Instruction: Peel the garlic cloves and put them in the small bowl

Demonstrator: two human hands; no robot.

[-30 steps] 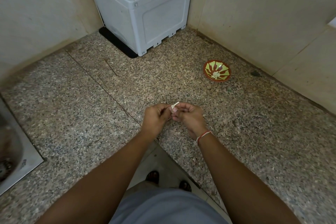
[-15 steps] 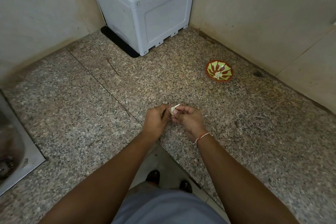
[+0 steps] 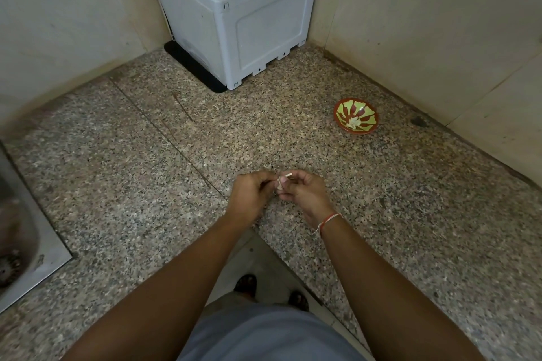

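Pale and papery, the garlic clove point(image 3: 279, 184) sits pinched between our left hand point(image 3: 252, 194) and right hand point(image 3: 305, 193), both curled onto it just above the counter point(image 3: 152, 173). The small bowl point(image 3: 355, 119) lies well apart, ahead and rightward, nearer our right hand. Fingers hide most of the clove, so we cannot tell its long axis or how much skin remains.

Left hand point(image 3: 252, 191) and right hand point(image 3: 305, 191) pinch a garlic clove point(image 3: 280, 184) together above the counter point(image 3: 381, 199), small bowl point(image 3: 355, 119) well apart.
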